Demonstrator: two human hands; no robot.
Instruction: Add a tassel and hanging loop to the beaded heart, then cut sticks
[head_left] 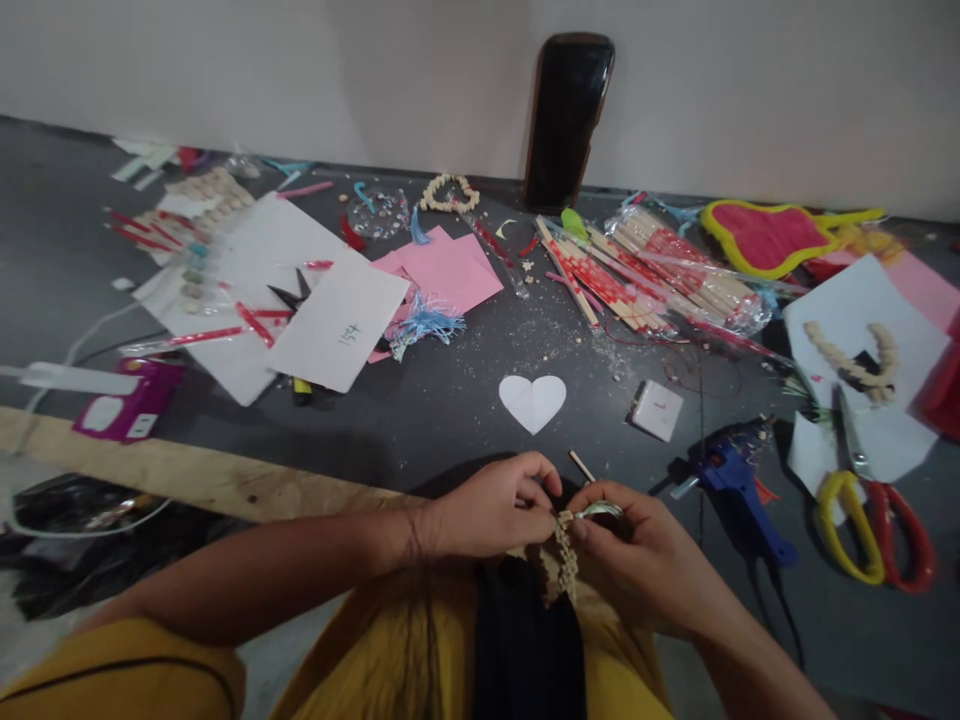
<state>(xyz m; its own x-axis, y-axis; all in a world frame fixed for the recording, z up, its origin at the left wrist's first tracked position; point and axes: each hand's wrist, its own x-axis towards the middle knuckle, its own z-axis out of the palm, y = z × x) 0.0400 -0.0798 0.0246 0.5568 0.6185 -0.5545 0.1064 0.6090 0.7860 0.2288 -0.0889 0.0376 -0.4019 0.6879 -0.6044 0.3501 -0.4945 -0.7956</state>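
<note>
We see the chain of small pale bits at the near edge of the table, hanging between the two hands over the lap. The left hand pinches its upper end; the right hand grips a shiny piece just beside it, between thumb and fingers. Many bits are already joined, so we judge the work to be under way; the chain's lower end blurs, and we cannot tell how much is left. Just beyond lies a paper heart, already cut out. To the right, the glue gun and scissors lie out of hand. Farther right, a curved strand stands open, while a far loop looks closed.
</note>
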